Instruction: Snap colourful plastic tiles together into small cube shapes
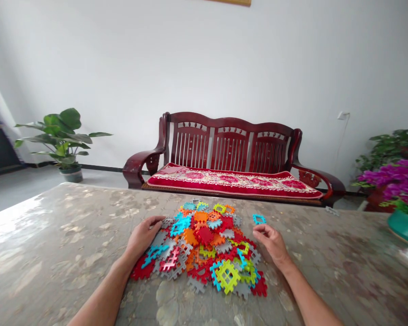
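A heap of flat, toothed plastic tiles [204,246] in red, orange, grey, blue and yellow-green lies on the patterned table [54,244]. My left hand [143,236] rests on the heap's left edge, fingers curled over grey tiles; I cannot see a tile gripped in it. My right hand [272,242] sits at the heap's right edge, fingers loosely curled and apart, holding nothing that shows. A single blue tile [259,219] lies apart on the table just beyond my right fingertips.
A dark red wooden bench [231,154] with a red floral cushion stands behind the table. A leafy potted plant [63,140] is at the far left, purple flowers [394,179] and a teal pot [404,226] at the right edge.
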### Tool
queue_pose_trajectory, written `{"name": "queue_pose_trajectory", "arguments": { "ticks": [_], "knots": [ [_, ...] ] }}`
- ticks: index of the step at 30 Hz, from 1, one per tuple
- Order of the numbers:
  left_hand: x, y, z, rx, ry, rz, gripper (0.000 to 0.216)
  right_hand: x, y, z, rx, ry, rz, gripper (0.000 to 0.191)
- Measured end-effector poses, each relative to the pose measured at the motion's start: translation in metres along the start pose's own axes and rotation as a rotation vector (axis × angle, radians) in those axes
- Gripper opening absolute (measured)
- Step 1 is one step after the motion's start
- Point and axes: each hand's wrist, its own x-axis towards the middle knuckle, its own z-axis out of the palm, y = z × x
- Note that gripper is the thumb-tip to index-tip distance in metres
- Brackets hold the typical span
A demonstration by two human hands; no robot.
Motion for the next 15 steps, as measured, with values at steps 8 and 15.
{"name": "queue_pose_trajectory", "arguments": {
  "ticks": [8,15],
  "knots": [
    [-0.002,0.005,-0.002,-0.03,0.005,-0.004,0.041,-0.015,-0.05,0.008,-0.053,-0.43,-0.237,0.031],
    [-0.002,0.005,-0.002,-0.018,-0.006,0.005,0.04,-0.029,-0.067,0.012,-0.451,-0.571,-0.177,0.039]
  ]
}}
